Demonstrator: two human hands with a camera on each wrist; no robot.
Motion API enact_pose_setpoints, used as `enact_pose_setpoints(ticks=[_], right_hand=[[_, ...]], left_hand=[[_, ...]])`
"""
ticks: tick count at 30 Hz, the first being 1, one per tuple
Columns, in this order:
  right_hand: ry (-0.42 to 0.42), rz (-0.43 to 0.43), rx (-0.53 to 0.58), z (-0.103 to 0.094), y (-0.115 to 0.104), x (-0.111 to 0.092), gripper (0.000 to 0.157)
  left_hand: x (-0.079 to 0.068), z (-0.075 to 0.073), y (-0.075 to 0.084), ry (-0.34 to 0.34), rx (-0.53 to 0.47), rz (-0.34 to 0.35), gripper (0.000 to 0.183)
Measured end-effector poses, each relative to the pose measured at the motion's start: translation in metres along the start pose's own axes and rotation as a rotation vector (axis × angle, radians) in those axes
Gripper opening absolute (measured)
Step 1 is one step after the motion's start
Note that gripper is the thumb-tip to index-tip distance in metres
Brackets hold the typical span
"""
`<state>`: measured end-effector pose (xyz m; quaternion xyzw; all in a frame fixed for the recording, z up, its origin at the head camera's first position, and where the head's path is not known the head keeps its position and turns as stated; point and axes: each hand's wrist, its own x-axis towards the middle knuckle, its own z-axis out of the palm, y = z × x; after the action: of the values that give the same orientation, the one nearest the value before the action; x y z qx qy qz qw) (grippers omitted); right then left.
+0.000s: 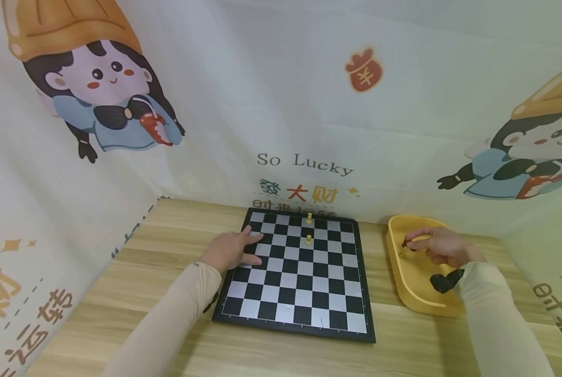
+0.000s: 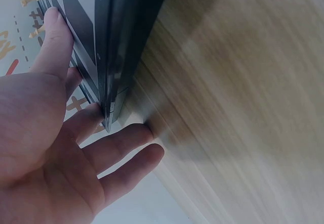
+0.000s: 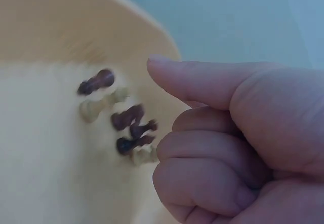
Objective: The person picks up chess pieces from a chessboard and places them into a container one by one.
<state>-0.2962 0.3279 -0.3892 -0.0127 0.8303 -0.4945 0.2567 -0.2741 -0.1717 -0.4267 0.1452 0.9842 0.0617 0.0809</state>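
A black-and-white chessboard (image 1: 287, 280) lies on the table. My left hand (image 1: 230, 250) rests over its left edge, fingers spread. In the left wrist view, the thumb (image 2: 55, 42) lies against the board's top and the other fingers are by its side. Two cream chess pieces stand on the board: one (image 1: 309, 218) at the far edge, the other (image 1: 308, 240) nearer. My right hand (image 1: 443, 246) is over the yellow tray (image 1: 405, 290), thumb and index finger extended near chess pieces, other fingers curled. Lying in the tray are dark pieces (image 3: 127, 117) and cream pieces (image 3: 104, 105).
A wooden table (image 1: 177, 225) carries the board and, to its right, the tray. Printed cloth (image 1: 281, 104) hangs close behind and at both sides. A black strap piece (image 1: 445, 281) sits at the right wrist, above the tray.
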Motion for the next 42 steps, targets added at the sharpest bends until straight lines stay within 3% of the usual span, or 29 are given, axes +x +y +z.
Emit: enact_pose_setpoints(ticks=[5,19,32,42], right_hand=[[0.018,-0.023,0.005,0.002,-0.009,-0.004,0.055],[0.083,-0.118,-0.02,0.017,-0.041,-0.007,0.058],[0.048,-0.144,-0.005,0.057,-0.081,0.007,0.061],[0.037,-0.182,0.051,0.086,-0.092,0.025,0.053]], left_hand=[[-0.001,0.002,0.0,-0.007,-0.005,-0.002,0.076],[-0.004,-0.001,0.002,0.01,-0.008,-0.001,0.076],[-0.005,-0.002,0.002,0.008,-0.021,-0.018,0.075],[-0.004,-0.003,0.002,0.018,-0.014,-0.001,0.075]])
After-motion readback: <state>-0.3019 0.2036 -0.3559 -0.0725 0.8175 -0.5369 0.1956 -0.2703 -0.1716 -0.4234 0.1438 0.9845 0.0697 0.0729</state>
